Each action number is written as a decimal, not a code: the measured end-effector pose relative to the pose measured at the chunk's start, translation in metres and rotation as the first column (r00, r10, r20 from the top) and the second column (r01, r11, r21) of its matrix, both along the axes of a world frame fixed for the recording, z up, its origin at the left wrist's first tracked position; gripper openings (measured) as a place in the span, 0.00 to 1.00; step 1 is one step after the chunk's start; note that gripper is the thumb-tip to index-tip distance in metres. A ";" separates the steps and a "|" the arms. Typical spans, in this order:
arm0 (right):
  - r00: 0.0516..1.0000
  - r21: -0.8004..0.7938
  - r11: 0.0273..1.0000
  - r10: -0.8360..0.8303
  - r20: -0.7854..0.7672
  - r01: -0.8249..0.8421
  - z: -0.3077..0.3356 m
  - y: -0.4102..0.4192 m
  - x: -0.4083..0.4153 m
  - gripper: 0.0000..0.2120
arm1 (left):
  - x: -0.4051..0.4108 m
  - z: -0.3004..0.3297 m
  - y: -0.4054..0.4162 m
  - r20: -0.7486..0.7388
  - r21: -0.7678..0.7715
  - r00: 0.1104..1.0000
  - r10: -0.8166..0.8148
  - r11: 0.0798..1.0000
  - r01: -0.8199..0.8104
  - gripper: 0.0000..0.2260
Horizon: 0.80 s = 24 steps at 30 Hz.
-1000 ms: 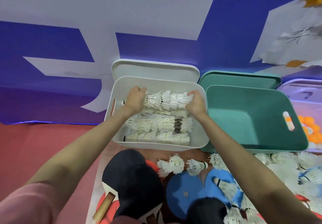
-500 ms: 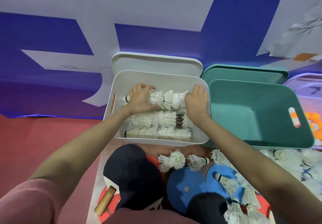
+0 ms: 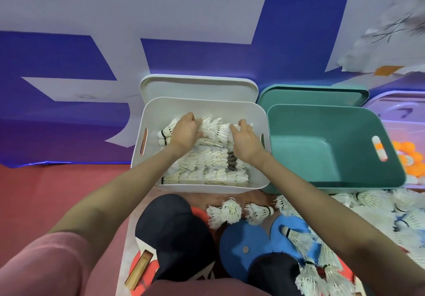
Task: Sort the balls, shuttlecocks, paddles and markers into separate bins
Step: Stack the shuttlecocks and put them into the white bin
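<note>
White plastic bin (image 3: 257, 116), rectangular with rounded corners and a slot handle in each end wall, sits on the floor against the blue-and-white wall covering (image 3: 69, 65). Its matching white lid (image 3: 197, 87) leans upright behind it. Rows of white feather shuttlecocks (image 3: 207, 176) lie nested lengthwise inside, filling most of the bin floor; a strip along the far wall shows bare.

Just beside it on the right stands a teal plastic bin (image 3: 391, 173), interior bare, with its teal lid (image 3: 310, 94) behind. The two bin rims nearly touch. Orange balls (image 3: 411, 155) show beyond the teal bin's right wall.

Left hand (image 3: 184, 133) is inside the white bin, fingers curled down over the upper row of shuttlecocks (image 3: 216, 130), gripping it near the cork end. Right hand (image 3: 246, 139) is at the other end of the same row, fingers bent and slightly spread, fingertips touching the feathers; whether they close on the row cannot be told.

Near the front edge of the white bin, loose shuttlecocks (image 3: 225, 212) lie on the floor among black-faced paddles (image 3: 177, 233) and blue paddles (image 3: 243, 247). A dense pile of shuttlecocks (image 3: 379, 212) extends right, in front of the teal bin. Red floor (image 3: 46, 192) is open on the left.
</note>
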State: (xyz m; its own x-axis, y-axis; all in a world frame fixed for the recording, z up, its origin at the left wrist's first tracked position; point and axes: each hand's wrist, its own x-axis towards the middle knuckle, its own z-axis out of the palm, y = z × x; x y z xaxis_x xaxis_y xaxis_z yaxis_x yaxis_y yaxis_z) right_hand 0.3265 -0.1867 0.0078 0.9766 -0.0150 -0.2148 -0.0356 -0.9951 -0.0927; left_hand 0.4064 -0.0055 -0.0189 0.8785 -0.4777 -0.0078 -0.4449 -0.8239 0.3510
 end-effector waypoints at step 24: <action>0.912 0.529 0.843 -0.290 0.291 0.100 0.056 -0.027 -0.132 0.21 | -0.120 0.063 0.021 0.014 -0.451 0.993 0.120 0.887 -0.101 0.18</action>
